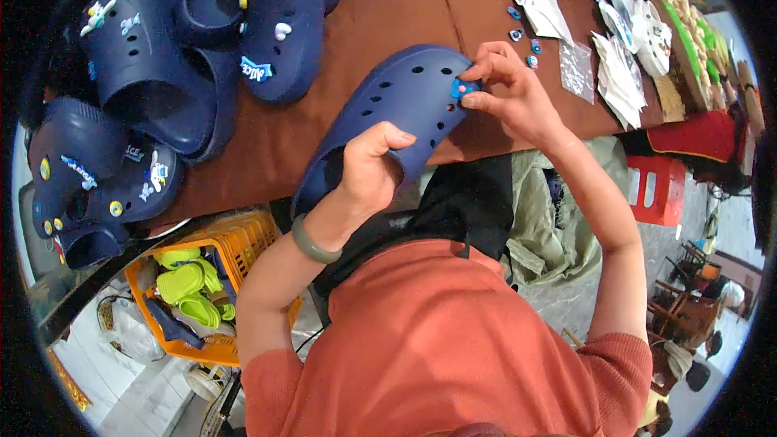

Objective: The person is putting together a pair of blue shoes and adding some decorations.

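Note:
A navy blue foam clog (405, 89) with round vent holes lies tilted over the near edge of the brown-covered table. My left hand (372, 162) grips it at the foot opening, thumb on top and the other fingers hidden inside. Near the toe, my right hand (510, 85) pinches a small blue shoe charm (463, 89) between thumb and forefinger, against the clog's top. Whether its stem sits in a hole cannot be made out. Several small blue charms (515, 36) lie in a row beyond my right hand.
Navy clogs with charms (133, 40) crowd the table's left side. White packets (541, 12) and a clear bag (576, 71) lie at right, near a white clog (650, 39). Below stand an orange crate (251, 251) holding lime-green clogs (190, 283) and a red plastic stool (660, 190).

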{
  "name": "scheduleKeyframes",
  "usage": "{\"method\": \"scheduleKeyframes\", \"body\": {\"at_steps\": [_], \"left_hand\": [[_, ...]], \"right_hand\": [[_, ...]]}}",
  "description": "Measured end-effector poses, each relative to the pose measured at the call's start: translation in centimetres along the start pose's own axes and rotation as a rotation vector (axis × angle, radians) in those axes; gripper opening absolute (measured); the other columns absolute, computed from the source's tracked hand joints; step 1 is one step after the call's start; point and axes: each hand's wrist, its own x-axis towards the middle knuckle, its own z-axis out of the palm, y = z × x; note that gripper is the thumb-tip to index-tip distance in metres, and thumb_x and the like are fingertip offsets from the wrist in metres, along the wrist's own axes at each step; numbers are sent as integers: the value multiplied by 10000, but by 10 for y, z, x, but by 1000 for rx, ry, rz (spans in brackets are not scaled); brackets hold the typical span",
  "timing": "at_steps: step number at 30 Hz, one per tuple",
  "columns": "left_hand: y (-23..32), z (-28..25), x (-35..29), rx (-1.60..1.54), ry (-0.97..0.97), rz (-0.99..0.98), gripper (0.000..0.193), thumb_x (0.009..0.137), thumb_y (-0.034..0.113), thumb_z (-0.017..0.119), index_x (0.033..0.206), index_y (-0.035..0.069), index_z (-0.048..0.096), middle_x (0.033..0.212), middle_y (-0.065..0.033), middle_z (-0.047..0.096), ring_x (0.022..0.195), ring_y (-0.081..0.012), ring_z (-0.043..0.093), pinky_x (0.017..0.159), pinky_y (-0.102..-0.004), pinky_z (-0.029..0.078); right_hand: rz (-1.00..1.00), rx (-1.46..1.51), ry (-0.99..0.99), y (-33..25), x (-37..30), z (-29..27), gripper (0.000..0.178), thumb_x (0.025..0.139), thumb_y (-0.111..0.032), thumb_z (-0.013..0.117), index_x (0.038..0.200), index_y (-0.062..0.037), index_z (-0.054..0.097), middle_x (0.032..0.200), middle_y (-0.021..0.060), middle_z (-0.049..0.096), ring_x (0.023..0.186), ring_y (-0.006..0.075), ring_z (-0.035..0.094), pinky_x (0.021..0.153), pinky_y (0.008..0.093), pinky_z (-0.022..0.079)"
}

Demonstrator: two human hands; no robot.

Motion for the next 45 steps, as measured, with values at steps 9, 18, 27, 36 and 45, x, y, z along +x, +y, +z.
{"method": "scheduleKeyframes", "body": {"at_steps": [9, 18, 27, 36, 45], "left_hand": [[-5, -10, 6, 9, -52, 15, 292, 744, 77, 475, 975, -83, 558, 1024, -141, 576, 961, -242, 551, 920, -366, 396], [-1, -4, -4, 57, -4, -69, 288, 748, 79, 474, 975, -71, 568, 1014, -122, 576, 966, -224, 541, 909, -349, 388], [1, 11, -5, 79, 132, -108, 236, 722, 94, 522, 906, -44, 576, 938, -96, 571, 884, -200, 535, 841, -324, 402], [-4, 3, -3, 104, 96, -27, 301, 658, 80, 519, 931, -35, 573, 921, -87, 571, 868, -205, 541, 822, -315, 415], [-1, 7, -6, 220, 80, -37, 502, 596, 151, 485, 1045, -69, 535, 968, -155, 594, 807, -257, 581, 675, -333, 458]], "right_hand": [[333, 125, -321, -9, 23, -28, 334, 724, -109, 747, 992, -29, 563, 987, 29, 536, 916, 130, 543, 827, 278, 433], [295, -348, -471, -30, 28, -19, 574, 848, -138, 607, 1303, 13, 291, 1099, 179, 528, 1049, 224, 514, 908, 344, 415], [262, -153, -278, -17, 9, 1, 566, 868, -129, 554, 1315, 49, 255, 1162, 231, 497, 1167, 302, 452, 993, 350, 348], [311, 423, -231, -14, 4, 0, 594, 863, -138, 602, 1363, -32, 299, 1258, 103, 457, 1191, 164, 396, 1015, 287, 302], [243, 641, -47, -2, -19, 12, 739, 755, -159, 730, 1349, -16, 315, 1243, 96, 475, 1133, 192, 467, 984, 320, 366]]}}
